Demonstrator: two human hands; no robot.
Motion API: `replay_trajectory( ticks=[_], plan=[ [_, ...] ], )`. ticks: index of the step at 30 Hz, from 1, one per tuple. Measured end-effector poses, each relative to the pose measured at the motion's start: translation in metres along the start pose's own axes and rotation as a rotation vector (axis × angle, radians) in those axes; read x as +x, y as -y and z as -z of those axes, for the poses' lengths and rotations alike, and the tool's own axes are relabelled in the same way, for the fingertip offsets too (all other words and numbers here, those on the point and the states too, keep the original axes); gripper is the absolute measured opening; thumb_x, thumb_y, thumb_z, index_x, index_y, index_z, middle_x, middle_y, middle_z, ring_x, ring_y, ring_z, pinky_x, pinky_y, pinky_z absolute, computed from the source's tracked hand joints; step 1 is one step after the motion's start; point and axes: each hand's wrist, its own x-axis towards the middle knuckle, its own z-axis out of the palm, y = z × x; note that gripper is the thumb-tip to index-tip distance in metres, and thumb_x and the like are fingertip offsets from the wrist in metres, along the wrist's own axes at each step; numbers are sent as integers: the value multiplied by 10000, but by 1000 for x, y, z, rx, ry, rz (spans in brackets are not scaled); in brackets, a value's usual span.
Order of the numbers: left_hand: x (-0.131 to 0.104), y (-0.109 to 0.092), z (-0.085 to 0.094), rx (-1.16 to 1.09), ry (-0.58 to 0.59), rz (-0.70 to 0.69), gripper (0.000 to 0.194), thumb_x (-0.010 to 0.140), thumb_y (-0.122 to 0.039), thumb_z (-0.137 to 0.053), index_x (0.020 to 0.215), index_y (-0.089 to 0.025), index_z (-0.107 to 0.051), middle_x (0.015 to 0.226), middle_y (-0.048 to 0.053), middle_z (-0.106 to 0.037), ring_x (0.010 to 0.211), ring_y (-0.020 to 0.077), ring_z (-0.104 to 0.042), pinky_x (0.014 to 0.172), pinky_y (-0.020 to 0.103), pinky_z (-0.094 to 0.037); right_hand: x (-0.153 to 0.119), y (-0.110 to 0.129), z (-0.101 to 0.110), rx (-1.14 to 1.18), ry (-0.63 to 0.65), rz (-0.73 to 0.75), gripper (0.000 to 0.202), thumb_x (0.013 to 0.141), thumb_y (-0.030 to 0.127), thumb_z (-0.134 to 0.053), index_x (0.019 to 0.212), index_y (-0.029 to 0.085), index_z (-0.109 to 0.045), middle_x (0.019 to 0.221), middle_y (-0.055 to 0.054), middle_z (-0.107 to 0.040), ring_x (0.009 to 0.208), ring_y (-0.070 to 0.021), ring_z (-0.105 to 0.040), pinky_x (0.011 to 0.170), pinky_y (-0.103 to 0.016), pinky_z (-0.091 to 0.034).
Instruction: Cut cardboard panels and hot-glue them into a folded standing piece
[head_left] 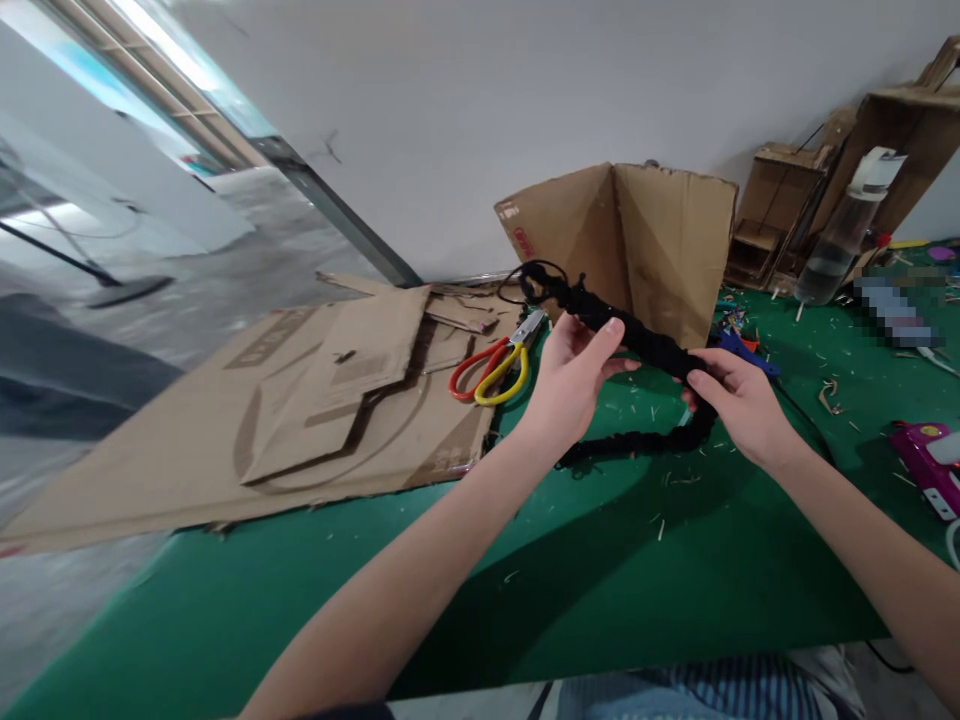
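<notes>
Both hands hold a long black, cord-like bundle (637, 338) with a rough, fuzzy surface; its exact kind I cannot make out. My left hand (574, 370) pinches it between thumb and fingers near the upper end, where thin black loops stick out. Farther along, my right hand (739, 400) grips it at a bend. From there the bundle folds back and its lower length lies on the green table (600, 570). Left of my left hand, scissors (499, 368) with one red and one yellow handle rest on cardboard, blades pointing up and right.
Flat cardboard sheets (187, 440) cover the table's left side and overhang its edge. A folded cardboard panel (667, 250) stands against the wall. At right are cardboard boxes (784, 195), a clear bottle (840, 240), scattered scraps and a magenta device (926, 465). A person's leg (60, 370) shows at left.
</notes>
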Motion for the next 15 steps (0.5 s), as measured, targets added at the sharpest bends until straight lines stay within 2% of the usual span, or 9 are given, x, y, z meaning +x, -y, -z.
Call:
replay_trajectory(
  ticks=[4, 8, 12, 15],
  plan=[
    [1, -3, -1, -38, -58, 15, 360, 712, -398, -760, 763, -191, -471, 746, -38, -505, 655, 86, -569, 579, 224, -532, -2, 2, -1, -16, -57, -14, 317, 824, 488, -619, 911, 183, -622, 635, 8, -625, 457, -85, -492, 488, -258, -413],
    [1, -2, -1, -107, -84, 43, 410, 653, -353, -811, 747, -193, -446, 714, -63, -490, 607, 67, -554, 565, 212, -523, -3, 3, -3, 56, -67, -30, 300, 801, 492, -643, 835, 203, -573, 603, 29, -594, 443, -87, -505, 461, -241, -415],
    [1, -2, -2, -97, -43, 91, 423, 621, -299, -831, 898, -215, -523, 823, -36, -580, 674, 89, -591, 590, 224, -536, -2, 1, -2, 125, -74, 11, 220, 768, 387, -690, 825, 233, -543, 787, 21, -621, 623, -117, -591, 565, -266, -496],
    [0, -1, -2, -39, 33, 87, 368, 644, -321, -813, 896, -190, -579, 864, 5, -618, 742, 113, -608, 599, 222, -534, -1, -1, -1, -2, -92, 85, 176, 759, 335, -696, 845, 231, -584, 880, 1, -625, 753, -132, -590, 656, -279, -501]
  ],
)
